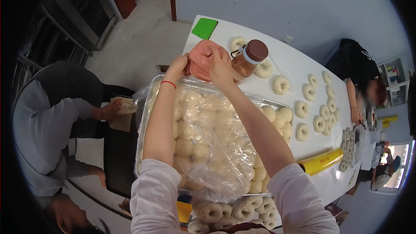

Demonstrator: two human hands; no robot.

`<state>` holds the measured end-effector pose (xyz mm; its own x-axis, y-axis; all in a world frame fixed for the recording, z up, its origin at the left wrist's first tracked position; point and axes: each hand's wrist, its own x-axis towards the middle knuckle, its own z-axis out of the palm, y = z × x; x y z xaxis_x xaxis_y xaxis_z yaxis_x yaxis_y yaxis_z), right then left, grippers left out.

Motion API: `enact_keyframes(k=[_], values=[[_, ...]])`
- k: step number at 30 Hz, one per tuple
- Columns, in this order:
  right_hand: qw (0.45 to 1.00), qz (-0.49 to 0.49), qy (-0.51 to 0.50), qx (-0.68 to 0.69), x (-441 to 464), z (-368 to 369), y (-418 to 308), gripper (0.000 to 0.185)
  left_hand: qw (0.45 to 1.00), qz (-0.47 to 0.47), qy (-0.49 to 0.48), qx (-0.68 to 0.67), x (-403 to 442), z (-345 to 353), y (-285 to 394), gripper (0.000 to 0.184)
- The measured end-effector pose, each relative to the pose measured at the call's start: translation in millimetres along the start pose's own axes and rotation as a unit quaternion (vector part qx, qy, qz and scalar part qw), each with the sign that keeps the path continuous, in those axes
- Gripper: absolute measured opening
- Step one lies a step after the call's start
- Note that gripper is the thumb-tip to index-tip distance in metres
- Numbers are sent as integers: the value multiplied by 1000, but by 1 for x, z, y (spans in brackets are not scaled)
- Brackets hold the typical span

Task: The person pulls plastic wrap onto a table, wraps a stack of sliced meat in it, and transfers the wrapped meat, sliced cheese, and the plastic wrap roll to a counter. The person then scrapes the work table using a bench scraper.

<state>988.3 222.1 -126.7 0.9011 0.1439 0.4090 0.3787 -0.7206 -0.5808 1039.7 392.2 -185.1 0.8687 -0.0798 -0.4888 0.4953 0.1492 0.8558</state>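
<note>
A pink folded item [200,60], soft-looking like cloth or a bag, lies at the table's far left end. My left hand [178,66] is closed on its left edge. With fingers bent, my right hand [221,67] pinches its upper right part. Beside my right hand stands a jar [243,68] of brown contents with a brown lid. Below my forearms is a metal tray [139,147] of round dough balls [184,147], partly covered by clear plastic film [216,164].
Dough rings [302,109] lie over the white table [277,138]. A green scraper [205,28] is at the far corner, a yellow film box [321,161] at right. One person [65,117] holds a cloth at left; another [355,67] works at the right.
</note>
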Motion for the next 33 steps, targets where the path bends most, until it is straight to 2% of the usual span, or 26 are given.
enact_keyframes(k=[2,4,5,7,8,10,14,15,16,17,18,20,21,23,24,26,28,29,31,33], values=[[999,28,3,26,0,-1,2,47,999,15,27,-43,-14,11,10,41],[1000,21,5,11,-2,2,3,47,997,-19,26,73,-22,18,17,41],[1000,12,8,-4,-2,1,3,47,997,-20,24,74,-21,20,15,41],[1000,13,9,-7,-3,-2,3,47,999,1,-2,43,-21,23,12,62],[1000,12,8,-6,-6,-1,3,47,999,-1,-3,46,-24,26,10,62],[1000,3,11,1,-7,0,2,48,992,20,-33,-120,-33,32,8,68],[998,-36,50,-29,-10,2,-2,46,978,36,-82,-190,-41,24,9,78],[997,-35,55,-30,-8,-2,-9,46,970,17,-95,-221,-53,23,21,84],[996,-70,59,-21,-7,-6,-15,48,962,-4,-107,-250,-66,23,33,89],[993,-103,62,-10,-5,-12,-25,51,968,15,-93,-233,-80,25,41,96],[993,-97,63,-7,-1,-19,-38,51,969,11,-92,-228,-88,23,45,96],[983,-180,41,-3,15,-34,-67,53,946,99,-99,-291,-101,11,49,93],[984,-175,42,1,24,-39,-80,53,948,95,-97,-287,-110,8,53,93],[965,-242,2,99,43,-46,-101,51,926,174,-89,-324,-130,0,62,86],[965,-240,3,102,50,-49,-110,51,927,173,-87,-322,-136,-5,64,86],[953,-247,21,173,62,-53,-123,43,894,221,-78,-381,-148,-14,69,81],[961,-137,118,210,66,-49,-103,37,876,238,-97,-408,-170,-31,68,77],[971,-89,79,206,58,-29,-85,24,873,234,-83,-420,-177,-39,66,76],[987,-65,-132,71,32,9,-43,12,870,240,-46,-428,-192,-48,64,74],[984,-29,-167,58,2,49,-15,9,870,253,-32,-421,-205,-50,59,74]])
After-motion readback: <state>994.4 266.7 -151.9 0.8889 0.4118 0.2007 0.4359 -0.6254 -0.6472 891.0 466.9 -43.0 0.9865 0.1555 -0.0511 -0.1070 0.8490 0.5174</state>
